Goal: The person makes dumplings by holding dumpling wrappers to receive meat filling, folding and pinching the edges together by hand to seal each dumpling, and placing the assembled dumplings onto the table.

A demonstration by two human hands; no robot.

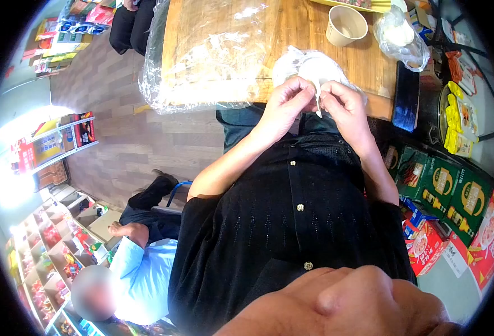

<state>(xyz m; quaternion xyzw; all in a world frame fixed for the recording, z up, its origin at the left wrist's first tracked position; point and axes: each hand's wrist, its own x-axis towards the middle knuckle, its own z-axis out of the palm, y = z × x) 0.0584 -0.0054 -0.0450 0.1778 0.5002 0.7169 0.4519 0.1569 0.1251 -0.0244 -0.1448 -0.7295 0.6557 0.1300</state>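
Observation:
Both hands meet at the table's near edge, fingertips pinched close together. My left hand point(286, 109) has its thumb and forefinger closed on a thin white strip point(318, 105). From the other side, my right hand point(345, 109) pinches the same strip, its fingers curled. The strip's lower end hangs below the fingertips; I cannot make out what it is. Just behind the hands lies a crumpled white plastic bag point(297, 63), whose contents I cannot see. Whether the strip belongs to the bag cannot be told.
On the wooden table point(291, 25) are clear plastic sheeting point(202, 67), a paper cup point(346, 27), a bagged white item point(401, 36) and a dark phone point(406, 96). Green boxes point(443, 190) stand at right. A person in a light blue shirt point(146, 274) sits at lower left.

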